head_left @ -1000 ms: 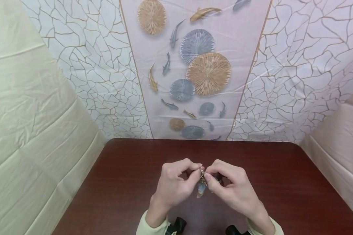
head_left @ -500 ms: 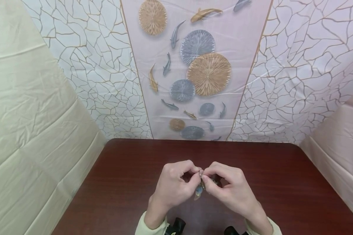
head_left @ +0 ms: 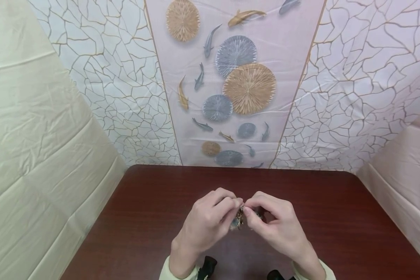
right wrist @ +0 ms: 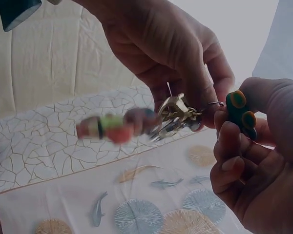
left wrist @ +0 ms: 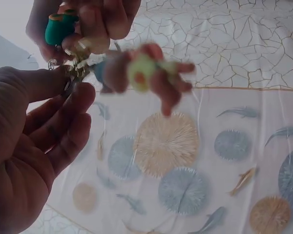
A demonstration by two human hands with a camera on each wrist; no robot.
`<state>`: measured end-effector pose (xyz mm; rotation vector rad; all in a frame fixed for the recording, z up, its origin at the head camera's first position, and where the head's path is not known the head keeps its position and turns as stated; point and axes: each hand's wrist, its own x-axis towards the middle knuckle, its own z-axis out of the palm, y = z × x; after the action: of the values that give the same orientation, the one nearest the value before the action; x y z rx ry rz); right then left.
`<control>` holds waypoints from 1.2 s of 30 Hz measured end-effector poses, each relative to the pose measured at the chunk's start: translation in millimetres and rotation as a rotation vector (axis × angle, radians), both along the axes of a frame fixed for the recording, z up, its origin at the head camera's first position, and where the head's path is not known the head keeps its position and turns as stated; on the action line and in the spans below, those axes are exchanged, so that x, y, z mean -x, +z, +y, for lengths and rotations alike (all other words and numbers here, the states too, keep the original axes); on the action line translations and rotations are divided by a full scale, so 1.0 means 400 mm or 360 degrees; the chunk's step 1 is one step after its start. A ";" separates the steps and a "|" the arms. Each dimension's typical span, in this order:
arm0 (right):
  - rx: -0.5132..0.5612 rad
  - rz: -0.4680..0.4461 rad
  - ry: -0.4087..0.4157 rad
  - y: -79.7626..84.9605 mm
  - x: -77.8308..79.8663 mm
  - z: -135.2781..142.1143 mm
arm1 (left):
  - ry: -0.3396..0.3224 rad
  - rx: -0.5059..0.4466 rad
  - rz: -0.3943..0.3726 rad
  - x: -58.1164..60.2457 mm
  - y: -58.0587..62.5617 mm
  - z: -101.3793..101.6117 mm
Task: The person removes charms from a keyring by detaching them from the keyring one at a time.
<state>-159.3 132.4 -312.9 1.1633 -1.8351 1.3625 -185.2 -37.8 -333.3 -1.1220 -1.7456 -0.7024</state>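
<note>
1. My left hand [head_left: 207,218] pinches the clasps [right wrist: 178,115] over the desk [head_left: 143,221]; the figure [right wrist: 115,128], blurred, hangs from them.
2. My right hand [head_left: 279,223] seemingly pinches the ring [right wrist: 216,102], the green charm [right wrist: 240,111] against its fingers.
3. Working the ring, I judge, calls for keeping the clasps firmly pinned, twisting gently, and not letting charms tangle.
</note>
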 end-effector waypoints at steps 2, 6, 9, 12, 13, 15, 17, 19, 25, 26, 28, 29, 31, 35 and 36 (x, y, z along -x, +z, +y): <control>0.0003 0.0003 -0.0002 0.002 -0.002 0.000 | -0.0011 -0.0015 0.0031 -0.001 0.003 -0.002; 0.0024 0.0011 0.0060 0.004 -0.006 -0.003 | -0.0143 -0.0093 -0.0005 0.002 0.004 -0.002; 0.0043 0.0039 0.0117 0.004 -0.007 -0.007 | -0.0235 -0.0152 -0.0073 0.005 0.003 -0.002; 0.0051 0.0064 0.0147 0.003 -0.005 -0.010 | -0.0269 -0.0196 -0.0137 0.006 -0.001 -0.003; 0.0051 0.0068 0.0153 0.003 -0.004 -0.011 | -0.0270 -0.0206 -0.0155 0.006 -0.002 -0.004; 0.0048 0.0070 0.0151 0.002 -0.003 -0.012 | -0.0265 -0.0219 -0.0185 0.007 -0.005 -0.004; 0.0046 0.0063 0.0151 0.002 -0.003 -0.012 | -0.0256 -0.0225 -0.0214 0.007 -0.008 -0.005; 0.0043 0.0060 0.0152 0.001 -0.003 -0.012 | -0.0258 -0.0229 -0.0240 0.008 -0.010 -0.005; 0.0007 0.0060 0.0112 0.000 -0.003 -0.014 | -0.0299 -0.0294 -0.0352 0.012 -0.017 -0.007; 0.0001 0.0064 0.0101 0.000 -0.003 -0.014 | -0.0296 -0.0309 -0.0373 0.012 -0.017 -0.008; -0.0006 0.0072 0.0086 0.000 -0.004 -0.015 | -0.0289 -0.0334 -0.0406 0.011 -0.016 -0.009; -0.0008 0.0076 0.0080 0.000 -0.004 -0.015 | -0.0284 -0.0344 -0.0417 0.011 -0.015 -0.010; -0.0009 0.0080 0.0079 -0.001 -0.005 -0.016 | -0.0280 -0.0353 -0.0422 0.011 -0.013 -0.010; -0.0027 0.0066 0.0091 -0.001 -0.002 -0.014 | -0.0291 -0.0354 -0.0422 0.011 -0.013 -0.010; -0.0039 0.0058 0.0093 -0.001 0.000 -0.013 | -0.0288 -0.0353 -0.0421 0.011 -0.013 -0.010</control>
<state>-159.1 127.0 -313.2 1.2554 -1.8102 1.3456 -189.6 -41.8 -338.5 -1.0788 -1.7434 -1.1707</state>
